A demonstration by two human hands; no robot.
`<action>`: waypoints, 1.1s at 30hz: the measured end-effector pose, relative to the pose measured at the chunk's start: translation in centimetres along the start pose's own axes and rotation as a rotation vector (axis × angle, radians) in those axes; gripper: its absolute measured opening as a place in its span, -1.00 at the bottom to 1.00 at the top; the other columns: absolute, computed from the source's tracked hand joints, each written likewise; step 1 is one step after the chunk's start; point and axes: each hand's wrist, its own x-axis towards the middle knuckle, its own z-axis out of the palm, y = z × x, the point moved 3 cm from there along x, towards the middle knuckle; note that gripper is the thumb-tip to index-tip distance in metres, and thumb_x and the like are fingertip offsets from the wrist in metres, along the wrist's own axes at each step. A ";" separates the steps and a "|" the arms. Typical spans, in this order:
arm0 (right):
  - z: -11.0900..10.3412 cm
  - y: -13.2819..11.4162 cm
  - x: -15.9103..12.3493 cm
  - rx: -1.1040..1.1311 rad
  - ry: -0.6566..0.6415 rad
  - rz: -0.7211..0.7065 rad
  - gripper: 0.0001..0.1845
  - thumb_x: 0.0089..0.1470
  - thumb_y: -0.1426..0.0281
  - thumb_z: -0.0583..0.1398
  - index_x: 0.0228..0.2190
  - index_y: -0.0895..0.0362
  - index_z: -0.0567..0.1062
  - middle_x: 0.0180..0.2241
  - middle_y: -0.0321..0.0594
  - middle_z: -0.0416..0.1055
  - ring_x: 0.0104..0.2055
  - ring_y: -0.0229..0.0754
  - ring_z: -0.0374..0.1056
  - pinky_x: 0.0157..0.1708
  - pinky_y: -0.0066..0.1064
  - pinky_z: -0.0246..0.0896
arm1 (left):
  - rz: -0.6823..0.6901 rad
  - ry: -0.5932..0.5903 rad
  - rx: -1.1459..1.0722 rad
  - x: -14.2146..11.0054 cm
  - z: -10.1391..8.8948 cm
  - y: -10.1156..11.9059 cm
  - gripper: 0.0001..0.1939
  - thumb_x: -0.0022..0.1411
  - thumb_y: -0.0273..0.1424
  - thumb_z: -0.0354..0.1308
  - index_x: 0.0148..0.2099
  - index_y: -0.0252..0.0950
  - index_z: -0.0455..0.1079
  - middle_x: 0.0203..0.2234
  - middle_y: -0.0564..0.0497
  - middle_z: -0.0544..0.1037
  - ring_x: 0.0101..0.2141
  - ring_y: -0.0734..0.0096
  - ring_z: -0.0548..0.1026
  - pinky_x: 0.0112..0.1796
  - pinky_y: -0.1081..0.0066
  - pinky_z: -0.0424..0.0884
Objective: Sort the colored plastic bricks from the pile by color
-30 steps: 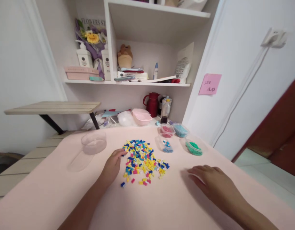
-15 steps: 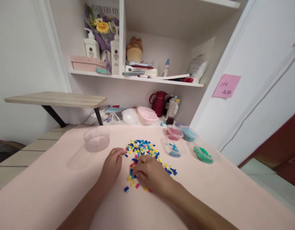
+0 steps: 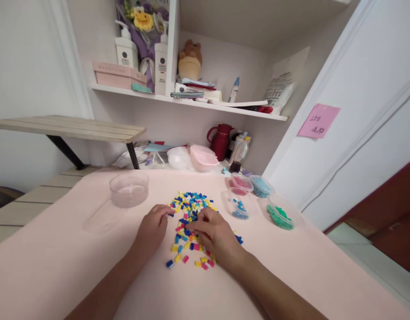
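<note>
A pile of small toy bricks (image 3: 190,202) in blue, yellow, pink, white and light blue is spread over the pink tabletop. At the pile's left edge is my left hand (image 3: 154,226), its fingers drawn together beside a dark blue brick; whether they grip anything is unclear. My right hand (image 3: 218,233) reaches over the middle of the pile with curled fingers and the thumb down among the bricks. Its fingertips are closed in, and what they hold, if anything, is hidden. A few loose bricks (image 3: 204,263) lie nearer to me.
A clear round dish (image 3: 129,203) stands at the left. On the right are small clear tubs with blue bricks (image 3: 240,210), green bricks (image 3: 280,217), pink bricks (image 3: 240,183) and light blue bricks (image 3: 261,186). Behind are a pink bowl (image 3: 204,156) and a red jug (image 3: 221,141).
My right hand has shifted right and slightly up, uncovering bricks in the lower part of the pile. My left hand stays by the pile's left edge. The camera view has tilted slightly.
</note>
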 end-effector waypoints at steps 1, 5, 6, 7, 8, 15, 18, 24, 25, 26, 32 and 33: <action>0.2 -0.1 0.0 -0.024 -0.006 -0.035 -0.65 0.13 0.53 0.18 -0.13 -0.11 0.58 -0.31 -0.22 0.32 -0.28 -0.18 0.26 -0.31 -0.37 0.17 | 0.000 -0.001 0.003 0.0 0.0 0.0 -0.67 0.15 -0.45 -0.09 -0.29 -0.19 0.53 -0.20 -0.02 0.57 -0.11 0.27 0.51 0.00 0.27 0.39; 0.7 -0.4 0.2 -0.053 -0.083 -0.097 -0.72 0.11 0.47 0.24 -0.19 -0.13 0.61 -0.31 -0.23 0.37 -0.25 -0.17 0.28 -0.24 -0.31 0.16 | 0.001 0.001 0.010 0.1 0.0 -0.1 -0.67 0.15 -0.47 -0.10 -0.29 -0.20 0.52 -0.21 -0.03 0.58 -0.12 0.26 0.52 0.00 0.26 0.40; 0.7 -0.4 0.2 -0.048 -0.100 -0.093 -0.75 0.11 0.47 0.25 -0.23 -0.11 0.62 -0.31 -0.23 0.39 -0.25 -0.17 0.29 -0.21 -0.30 0.17 | 0.002 0.002 0.011 0.1 0.0 -0.1 -0.66 0.15 -0.47 -0.10 -0.29 -0.20 0.52 -0.21 -0.03 0.58 -0.12 0.25 0.52 -0.01 0.26 0.40; 0.6 -0.4 0.3 -0.042 -0.118 -0.084 -0.78 0.11 0.47 0.25 -0.25 -0.08 0.61 -0.30 -0.23 0.40 -0.24 -0.16 0.30 -0.19 -0.30 0.17 | 0.002 0.004 0.011 0.1 0.1 -0.2 -0.67 0.15 -0.47 -0.10 -0.29 -0.20 0.52 -0.21 -0.03 0.58 -0.12 0.25 0.52 -0.01 0.25 0.40; 0.5 -0.4 0.3 -0.035 -0.136 -0.073 -0.80 0.10 0.47 0.26 -0.25 -0.05 0.61 -0.29 -0.23 0.41 -0.22 -0.16 0.31 -0.18 -0.30 0.19 | 0.003 0.006 0.010 0.1 0.1 -0.2 -0.67 0.15 -0.47 -0.10 -0.28 -0.20 0.52 -0.20 -0.03 0.58 -0.11 0.25 0.52 -0.01 0.25 0.40; 0.1 -0.5 0.1 -0.009 -0.177 -0.050 -0.73 0.07 0.52 0.27 -0.20 -0.03 0.59 -0.23 -0.22 0.45 -0.18 -0.14 0.33 -0.13 -0.27 0.19 | 0.008 0.010 0.005 0.0 0.1 0.0 -0.67 0.16 -0.47 -0.10 -0.29 -0.19 0.52 -0.21 -0.01 0.58 -0.11 0.29 0.52 -0.01 0.29 0.40; 0.2 -0.5 0.0 -0.016 -0.171 -0.061 -0.69 0.06 0.52 0.28 -0.17 -0.08 0.60 -0.24 -0.23 0.45 -0.19 -0.14 0.32 -0.14 -0.27 0.18 | 0.011 0.011 0.006 0.0 0.0 0.1 -0.67 0.16 -0.47 -0.09 -0.28 -0.20 0.52 -0.20 -0.02 0.58 -0.11 0.30 0.52 -0.01 0.29 0.40; 0.0 -0.8 0.1 -0.001 -0.136 -0.060 -0.75 -0.02 0.57 0.32 -0.30 0.00 0.59 -0.23 -0.24 0.46 -0.17 -0.13 0.34 -0.12 -0.25 0.16 | 0.024 0.011 0.011 0.0 -0.1 0.0 -0.68 0.16 -0.45 -0.09 -0.28 -0.20 0.52 -0.21 -0.01 0.59 -0.12 0.28 0.52 -0.02 0.24 0.42; 0.0 -0.9 0.1 0.010 -0.127 -0.055 -0.75 -0.03 0.58 0.31 -0.31 0.02 0.58 -0.22 -0.25 0.46 -0.16 -0.13 0.34 -0.12 -0.25 0.16 | 0.024 0.011 0.013 0.0 -0.1 -0.1 -0.68 0.17 -0.44 -0.09 -0.28 -0.20 0.52 -0.21 -0.02 0.59 -0.12 0.27 0.52 -0.02 0.23 0.42; 0.0 -1.0 0.0 0.023 -0.120 -0.052 -0.74 -0.04 0.60 0.31 -0.32 0.03 0.56 -0.21 -0.25 0.46 -0.16 -0.14 0.35 -0.12 -0.25 0.15 | 0.023 0.011 0.017 0.0 0.0 -0.1 -0.67 0.17 -0.43 -0.09 -0.27 -0.21 0.53 -0.21 -0.03 0.59 -0.12 0.27 0.53 -0.02 0.22 0.42; -1.0 -1.5 0.0 0.181 -0.032 -0.024 -0.76 -0.04 0.60 0.31 -0.35 0.03 0.53 -0.21 -0.26 0.44 -0.14 -0.16 0.35 -0.09 -0.29 0.18 | 0.020 0.016 0.033 0.1 0.1 -0.3 -0.67 0.17 -0.41 -0.09 -0.25 -0.21 0.52 -0.20 -0.04 0.59 -0.12 0.26 0.54 -0.03 0.22 0.44; -1.5 -1.3 0.1 0.201 -0.004 -0.003 -0.77 -0.03 0.59 0.32 -0.35 0.03 0.53 -0.20 -0.25 0.43 -0.13 -0.15 0.35 -0.08 -0.29 0.19 | 0.024 0.020 0.031 0.1 0.0 -0.3 -0.67 0.17 -0.40 -0.09 -0.25 -0.21 0.52 -0.20 -0.04 0.60 -0.12 0.26 0.54 -0.03 0.22 0.44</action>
